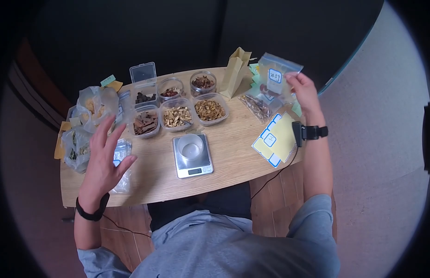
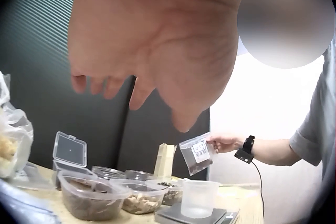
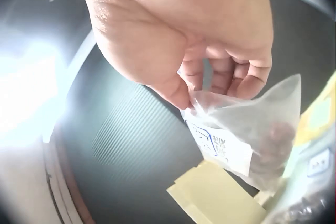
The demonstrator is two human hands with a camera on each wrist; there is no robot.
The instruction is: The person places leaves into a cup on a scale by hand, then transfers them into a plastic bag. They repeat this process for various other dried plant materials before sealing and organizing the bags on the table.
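Note:
In the head view my right hand (image 1: 305, 94) pinches the top corner of a clear zip bag (image 1: 280, 69) with a handwritten label, above the table's right side. The right wrist view shows thumb and fingers on the rim of this bag (image 3: 244, 134), with reddish-brown pieces low inside. My left hand (image 1: 103, 160) hangs over the left side with fingers spread, holding nothing, above some flat clear bags (image 1: 123, 178). Between the hands, a clear cup (image 1: 191, 147) stands on a digital scale (image 1: 194, 172).
Behind the scale stand several clear tubs, including one of yellowish-brown pieces (image 1: 210, 110). A paper bag (image 1: 235, 73) stands upright at the back. Yellow labelled cards (image 1: 282, 139) and a filled bag (image 1: 256, 107) lie right; white plastic bags (image 1: 96, 109) sit left.

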